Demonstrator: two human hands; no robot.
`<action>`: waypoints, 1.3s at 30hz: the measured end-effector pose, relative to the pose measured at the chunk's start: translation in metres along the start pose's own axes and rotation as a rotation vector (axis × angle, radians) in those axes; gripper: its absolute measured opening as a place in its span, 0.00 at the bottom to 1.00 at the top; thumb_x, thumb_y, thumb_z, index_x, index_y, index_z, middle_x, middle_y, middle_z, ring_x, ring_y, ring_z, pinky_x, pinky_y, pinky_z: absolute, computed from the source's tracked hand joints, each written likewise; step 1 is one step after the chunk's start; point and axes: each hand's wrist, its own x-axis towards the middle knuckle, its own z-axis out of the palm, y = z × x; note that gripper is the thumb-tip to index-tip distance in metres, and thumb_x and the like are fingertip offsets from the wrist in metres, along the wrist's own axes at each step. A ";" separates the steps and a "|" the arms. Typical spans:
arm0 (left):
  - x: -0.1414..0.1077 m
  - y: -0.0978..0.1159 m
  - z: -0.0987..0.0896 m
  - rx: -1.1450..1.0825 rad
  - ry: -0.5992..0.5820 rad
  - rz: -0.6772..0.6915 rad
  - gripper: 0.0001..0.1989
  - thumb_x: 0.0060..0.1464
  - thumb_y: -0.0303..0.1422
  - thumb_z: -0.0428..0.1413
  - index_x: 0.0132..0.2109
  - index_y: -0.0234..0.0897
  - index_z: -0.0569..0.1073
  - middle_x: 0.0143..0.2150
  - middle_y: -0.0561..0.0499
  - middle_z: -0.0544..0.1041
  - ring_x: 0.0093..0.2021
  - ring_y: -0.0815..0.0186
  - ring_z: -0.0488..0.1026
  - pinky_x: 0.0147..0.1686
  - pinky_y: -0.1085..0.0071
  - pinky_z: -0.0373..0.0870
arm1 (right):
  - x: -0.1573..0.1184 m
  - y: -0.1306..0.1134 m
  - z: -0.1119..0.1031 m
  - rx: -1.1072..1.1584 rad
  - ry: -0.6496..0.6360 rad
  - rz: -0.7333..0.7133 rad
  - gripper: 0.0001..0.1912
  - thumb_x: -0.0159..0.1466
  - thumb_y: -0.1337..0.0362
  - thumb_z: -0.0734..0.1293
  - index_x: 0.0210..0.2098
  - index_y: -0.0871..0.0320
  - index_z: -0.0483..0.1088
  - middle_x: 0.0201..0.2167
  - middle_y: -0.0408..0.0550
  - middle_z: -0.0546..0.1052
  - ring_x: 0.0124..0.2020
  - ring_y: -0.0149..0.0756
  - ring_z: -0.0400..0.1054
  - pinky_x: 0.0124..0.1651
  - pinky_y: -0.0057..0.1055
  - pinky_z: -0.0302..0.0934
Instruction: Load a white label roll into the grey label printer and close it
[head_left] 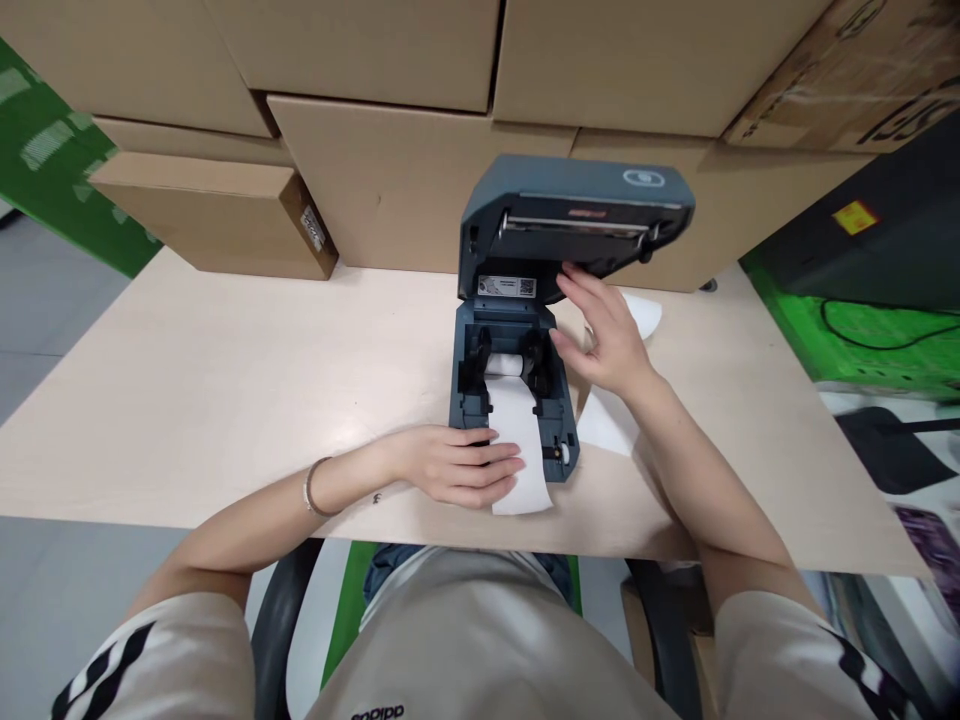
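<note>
A dark grey label printer stands on the table with its lid raised. Inside sits a small roll of white paper, held between two black guides. From the roll a strip of paper runs forward over the printer's front edge. My left hand lies flat on that strip at the front, fingers stretched to the right. My right hand is at the printer's right side, fingers apart, with the fingertips at the lower edge of the lid.
Loose white paper lies on the table right of the printer, partly behind my right arm. Large cardboard boxes stand along the back. A flat carton rests at the back left. A dark case is at the right.
</note>
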 end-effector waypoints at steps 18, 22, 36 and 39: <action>-0.002 -0.001 0.000 -0.094 0.050 -0.042 0.09 0.68 0.39 0.62 0.48 0.39 0.82 0.53 0.47 0.87 0.58 0.62 0.83 0.59 0.67 0.81 | 0.038 -0.011 0.009 -0.100 -0.266 0.169 0.15 0.74 0.64 0.60 0.51 0.57 0.78 0.50 0.54 0.83 0.52 0.47 0.77 0.56 0.48 0.68; -0.016 0.000 0.001 -0.039 0.117 -0.332 0.28 0.75 0.52 0.42 0.54 0.39 0.80 0.52 0.44 0.86 0.59 0.57 0.79 0.58 0.60 0.75 | 0.046 -0.042 0.014 -0.140 -0.678 0.095 0.12 0.72 0.63 0.67 0.47 0.60 0.82 0.45 0.51 0.86 0.49 0.45 0.78 0.59 0.44 0.66; -0.022 -0.013 -0.005 0.131 -0.248 -0.702 0.46 0.72 0.58 0.27 0.60 0.32 0.80 0.32 0.47 0.68 0.32 0.58 0.60 0.36 0.60 0.56 | 0.051 -0.068 0.032 -0.344 -0.827 0.057 0.12 0.61 0.69 0.69 0.39 0.62 0.85 0.31 0.52 0.83 0.44 0.49 0.75 0.82 0.57 0.43; -0.024 -0.013 -0.002 0.039 -0.215 -0.730 0.43 0.73 0.54 0.29 0.58 0.29 0.80 0.32 0.47 0.67 0.30 0.59 0.60 0.33 0.62 0.60 | 0.051 -0.069 0.029 -0.351 -0.799 0.069 0.14 0.61 0.67 0.70 0.43 0.65 0.83 0.36 0.54 0.83 0.46 0.50 0.74 0.82 0.57 0.43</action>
